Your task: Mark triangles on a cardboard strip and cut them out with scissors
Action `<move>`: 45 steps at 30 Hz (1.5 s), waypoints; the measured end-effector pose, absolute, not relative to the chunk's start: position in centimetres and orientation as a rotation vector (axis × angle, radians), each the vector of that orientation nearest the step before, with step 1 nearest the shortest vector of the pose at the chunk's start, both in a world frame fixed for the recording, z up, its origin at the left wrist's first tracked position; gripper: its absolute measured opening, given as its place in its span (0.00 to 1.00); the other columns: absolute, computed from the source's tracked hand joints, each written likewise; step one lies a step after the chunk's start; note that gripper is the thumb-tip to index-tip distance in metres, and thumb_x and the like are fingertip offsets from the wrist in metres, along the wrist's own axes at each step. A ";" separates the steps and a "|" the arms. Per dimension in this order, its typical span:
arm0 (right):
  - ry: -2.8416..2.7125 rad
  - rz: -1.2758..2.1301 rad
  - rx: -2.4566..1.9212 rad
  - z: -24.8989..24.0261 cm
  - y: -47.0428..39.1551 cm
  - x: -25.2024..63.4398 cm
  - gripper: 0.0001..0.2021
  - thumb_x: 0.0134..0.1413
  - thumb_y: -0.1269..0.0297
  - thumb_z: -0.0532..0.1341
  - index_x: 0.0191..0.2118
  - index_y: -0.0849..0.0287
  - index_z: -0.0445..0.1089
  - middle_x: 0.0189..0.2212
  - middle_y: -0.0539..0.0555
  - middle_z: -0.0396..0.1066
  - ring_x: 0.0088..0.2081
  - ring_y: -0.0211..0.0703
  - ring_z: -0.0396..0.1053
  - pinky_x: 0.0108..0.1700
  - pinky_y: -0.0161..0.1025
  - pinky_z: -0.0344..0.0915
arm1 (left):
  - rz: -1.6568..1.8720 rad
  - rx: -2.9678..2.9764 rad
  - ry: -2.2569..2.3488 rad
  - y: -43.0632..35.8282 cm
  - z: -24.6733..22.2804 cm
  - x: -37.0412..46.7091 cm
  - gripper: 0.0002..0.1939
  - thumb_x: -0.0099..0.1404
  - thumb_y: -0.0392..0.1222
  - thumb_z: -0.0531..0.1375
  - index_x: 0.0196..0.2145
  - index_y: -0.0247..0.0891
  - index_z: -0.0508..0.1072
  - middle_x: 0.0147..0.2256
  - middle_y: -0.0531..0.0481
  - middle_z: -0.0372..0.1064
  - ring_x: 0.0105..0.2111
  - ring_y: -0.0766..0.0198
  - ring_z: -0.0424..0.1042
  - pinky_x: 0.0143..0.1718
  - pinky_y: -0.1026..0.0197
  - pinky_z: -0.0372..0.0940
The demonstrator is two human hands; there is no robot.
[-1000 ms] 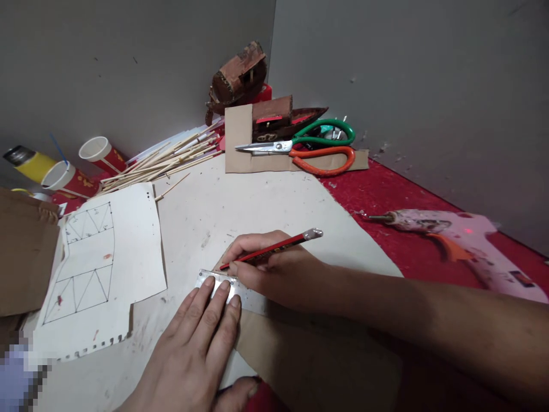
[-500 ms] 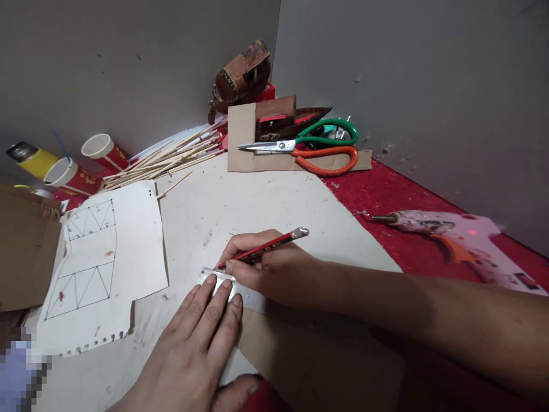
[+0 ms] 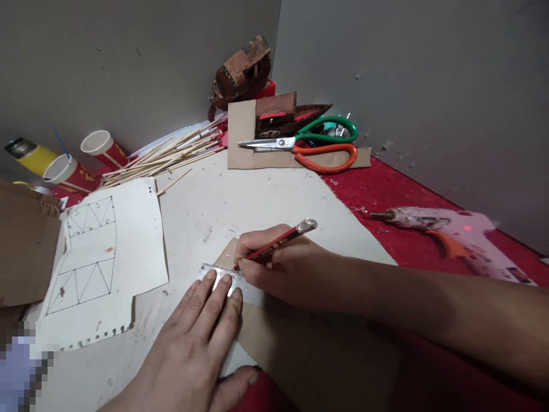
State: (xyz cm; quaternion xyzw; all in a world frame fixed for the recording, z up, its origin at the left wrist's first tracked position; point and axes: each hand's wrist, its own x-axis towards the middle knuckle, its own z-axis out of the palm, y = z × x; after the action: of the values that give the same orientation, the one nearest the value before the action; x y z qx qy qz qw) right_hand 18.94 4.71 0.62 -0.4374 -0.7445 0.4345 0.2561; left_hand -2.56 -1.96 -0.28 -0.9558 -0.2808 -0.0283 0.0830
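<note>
A red and black pencil (image 3: 278, 244) is gripped in my right hand (image 3: 287, 269), its tip down at the upper edge of a metal ruler (image 3: 251, 293). My left hand (image 3: 195, 337) lies flat with its fingers stretched out, the fingertips pressing on the ruler. Under the ruler is a piece of brown cardboard (image 3: 295, 343), partly covered by my right hand and its shadow. Any line at the pencil tip is too small to make out. To the left, a paper sheet (image 3: 137, 246) carries drawn truss patterns.
Scissors (image 3: 278, 143) with green and orange handles lie on cardboard at the back. A pink glue gun (image 3: 463, 229) rests at right on red cloth. Thin wooden sticks (image 3: 171, 154), paper cups (image 3: 71, 174) and a cardboard box (image 3: 26, 246) stand left. Wooden models (image 3: 242, 74) sit behind.
My right hand and the pencil have slid a little to the right along the ruler's edge, uncovering a corner of the cardboard. My left hand stays on the ruler.
</note>
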 end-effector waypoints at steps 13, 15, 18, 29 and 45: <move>-2.168 0.994 -1.278 1.6 3.2 21.1 0.11 0.49 0.79 0.54 0.23 0.55 0.60 0.19 0.46 0.64 0.23 0.37 0.58 0.28 0.36 0.54 | -0.106 -2.868 -0.861 -2.0 -0.3 -2.7 0.38 0.64 0.59 0.61 0.60 0.25 0.68 0.61 0.30 0.65 0.62 0.38 0.63 0.53 0.45 0.70; -2.168 0.988 -1.276 1.4 3.1 21.3 0.11 0.49 0.79 0.54 0.23 0.56 0.60 0.19 0.46 0.64 0.22 0.37 0.58 0.27 0.36 0.54 | -0.109 -2.866 -0.859 -2.0 -0.3 -2.7 0.38 0.64 0.58 0.61 0.60 0.25 0.68 0.61 0.30 0.65 0.62 0.39 0.63 0.53 0.45 0.71; -2.128 1.002 -1.278 1.3 3.1 21.5 0.10 0.49 0.77 0.54 0.23 0.56 0.62 0.19 0.46 0.65 0.22 0.37 0.58 0.27 0.36 0.55 | -0.107 -2.864 -0.863 -2.0 -0.3 -2.6 0.38 0.64 0.59 0.61 0.60 0.26 0.68 0.62 0.31 0.65 0.62 0.40 0.64 0.54 0.46 0.71; -1.521 1.188 -1.234 0.0 2.0 23.3 0.12 0.68 0.57 0.55 0.46 0.54 0.75 0.33 0.53 0.78 0.26 0.40 0.72 0.29 0.35 0.68 | -0.192 -2.853 -0.842 -2.4 -0.3 -2.7 0.32 0.64 0.53 0.63 0.57 0.24 0.71 0.58 0.32 0.69 0.58 0.38 0.68 0.50 0.44 0.73; -2.228 0.549 -1.606 -1.0 -1.1 25.0 0.14 0.66 0.61 0.54 0.49 0.58 0.74 0.42 0.62 0.81 0.39 0.57 0.80 0.36 0.44 0.71 | -0.235 -2.821 -1.169 -2.9 0.1 -4.3 0.25 0.68 0.43 0.59 0.60 0.31 0.67 0.57 0.35 0.71 0.53 0.45 0.72 0.50 0.43 0.73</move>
State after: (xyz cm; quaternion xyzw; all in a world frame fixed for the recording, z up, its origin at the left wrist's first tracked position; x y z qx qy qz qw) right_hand 25.04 -1.14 -1.02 -0.5650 -0.7841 0.1931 0.1696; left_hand -4.31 -2.93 0.06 -0.9204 -0.3814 -0.0767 0.0396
